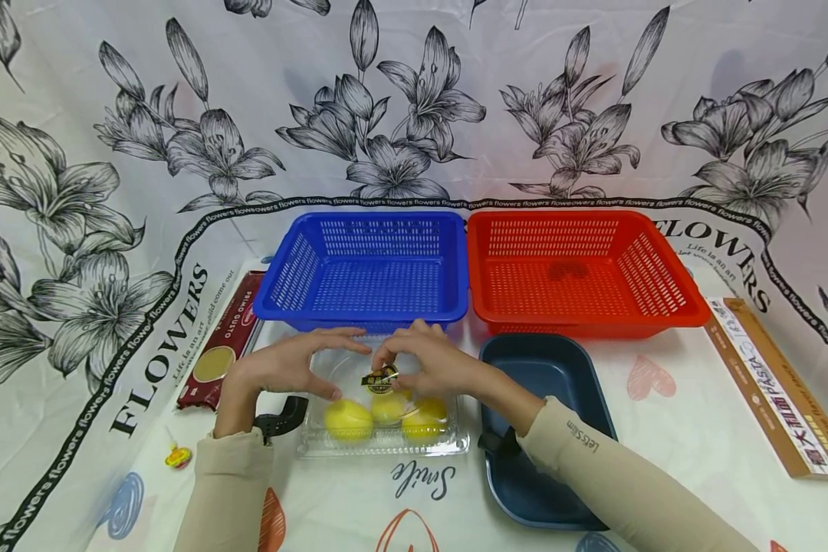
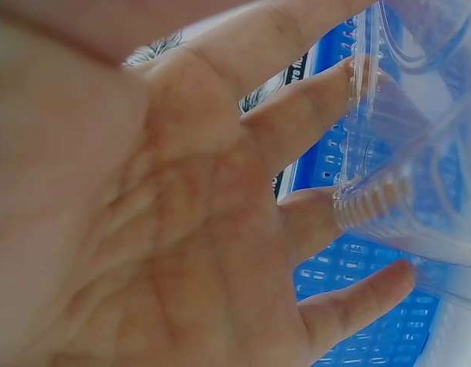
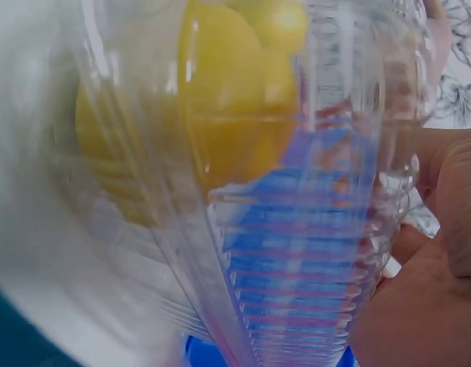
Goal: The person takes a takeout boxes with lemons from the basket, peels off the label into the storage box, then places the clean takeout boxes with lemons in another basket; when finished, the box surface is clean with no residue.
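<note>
A clear plastic clamshell box [image 1: 448, 443] with a dark round label [image 1: 381, 380] on its lid lies in the middle of the table, several yellow round fruits [image 1: 348, 420] inside. My left hand [image 1: 297, 364] spans the box's left side, fingers mostly straight. In the left wrist view the fingertips meet the ribbed clear plastic [image 2: 373, 202]. Bent over the lid beside the label is my right hand [image 1: 433, 360], index finger and thumb apart around it. In the right wrist view the clear box wall [image 3: 297, 252] covers its fingertips, so whether they pinch the plastic is hidden.
Behind the box stand a blue basket [image 1: 379, 316] and a red basket [image 1: 586, 322]. A dark blue tray [image 1: 548, 498] lies under my right forearm. A red pasta packet [image 1: 210, 368] and a wrapped lollipop [image 1: 178, 457] lie left, a long pasta box [image 1: 780, 391] right.
</note>
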A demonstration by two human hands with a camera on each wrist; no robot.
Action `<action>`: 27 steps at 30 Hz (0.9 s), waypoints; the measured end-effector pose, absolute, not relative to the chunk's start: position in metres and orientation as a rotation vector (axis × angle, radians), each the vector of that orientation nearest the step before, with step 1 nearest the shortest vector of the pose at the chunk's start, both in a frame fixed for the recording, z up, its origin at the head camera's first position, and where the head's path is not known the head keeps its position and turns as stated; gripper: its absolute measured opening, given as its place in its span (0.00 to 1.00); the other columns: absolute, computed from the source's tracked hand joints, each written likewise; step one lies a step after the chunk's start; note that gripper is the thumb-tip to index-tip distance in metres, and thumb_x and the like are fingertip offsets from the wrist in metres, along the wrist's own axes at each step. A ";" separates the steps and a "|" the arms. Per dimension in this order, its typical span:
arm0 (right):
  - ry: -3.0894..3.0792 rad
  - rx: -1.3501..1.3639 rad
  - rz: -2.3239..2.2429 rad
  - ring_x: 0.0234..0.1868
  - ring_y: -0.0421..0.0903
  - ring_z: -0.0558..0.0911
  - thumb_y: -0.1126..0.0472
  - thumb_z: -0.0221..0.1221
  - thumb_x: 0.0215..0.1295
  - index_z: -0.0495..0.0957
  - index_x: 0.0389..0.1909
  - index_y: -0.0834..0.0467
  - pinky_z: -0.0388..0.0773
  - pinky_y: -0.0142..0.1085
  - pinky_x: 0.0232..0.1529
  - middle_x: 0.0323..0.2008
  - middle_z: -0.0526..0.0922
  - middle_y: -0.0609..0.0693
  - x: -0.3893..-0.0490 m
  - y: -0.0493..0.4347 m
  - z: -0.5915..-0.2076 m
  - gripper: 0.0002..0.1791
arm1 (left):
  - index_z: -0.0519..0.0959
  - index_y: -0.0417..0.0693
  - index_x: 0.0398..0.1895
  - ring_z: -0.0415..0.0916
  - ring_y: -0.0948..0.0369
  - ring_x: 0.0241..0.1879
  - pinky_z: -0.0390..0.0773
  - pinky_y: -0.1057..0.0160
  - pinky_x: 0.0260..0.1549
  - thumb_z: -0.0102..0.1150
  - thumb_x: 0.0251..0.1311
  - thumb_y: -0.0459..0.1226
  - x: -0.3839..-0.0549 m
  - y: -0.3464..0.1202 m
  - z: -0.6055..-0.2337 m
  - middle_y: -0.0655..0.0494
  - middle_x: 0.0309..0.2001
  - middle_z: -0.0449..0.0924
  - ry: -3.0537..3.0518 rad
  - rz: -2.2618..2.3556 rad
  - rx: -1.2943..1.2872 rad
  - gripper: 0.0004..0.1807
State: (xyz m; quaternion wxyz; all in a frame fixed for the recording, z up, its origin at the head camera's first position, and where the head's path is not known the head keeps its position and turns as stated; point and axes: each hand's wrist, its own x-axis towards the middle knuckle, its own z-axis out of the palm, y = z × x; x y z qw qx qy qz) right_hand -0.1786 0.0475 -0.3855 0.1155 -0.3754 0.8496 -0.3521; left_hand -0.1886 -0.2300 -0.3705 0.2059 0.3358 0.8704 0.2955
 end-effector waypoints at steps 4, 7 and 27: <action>2.443 -1.121 -1.089 0.48 0.51 0.73 0.67 0.67 0.63 0.83 0.48 0.46 0.56 0.46 0.51 0.39 0.85 0.42 -0.178 0.048 -0.388 0.16 | 0.76 0.62 0.68 0.53 0.38 0.78 0.61 0.29 0.68 0.77 0.52 0.38 -0.188 -0.230 -0.371 0.48 0.79 0.60 2.426 0.830 0.923 0.36; 2.410 -1.131 -1.123 0.46 0.48 0.74 0.68 0.64 0.66 0.83 0.50 0.47 0.57 0.45 0.52 0.38 0.85 0.43 -0.178 0.049 -0.389 0.16 | 0.77 0.62 0.67 0.53 0.37 0.78 0.61 0.28 0.68 0.77 0.53 0.38 -0.188 -0.230 -0.371 0.47 0.78 0.61 2.428 0.831 0.927 0.36; 2.237 -0.942 -1.507 0.38 0.50 0.80 0.66 0.60 0.72 0.83 0.54 0.56 0.80 0.33 0.40 0.40 0.86 0.52 -0.175 0.122 -0.371 0.13 | 0.76 0.54 0.68 0.53 0.38 0.78 0.61 0.29 0.68 0.76 0.54 0.39 -0.188 -0.230 -0.371 0.46 0.78 0.60 2.430 0.803 0.932 0.36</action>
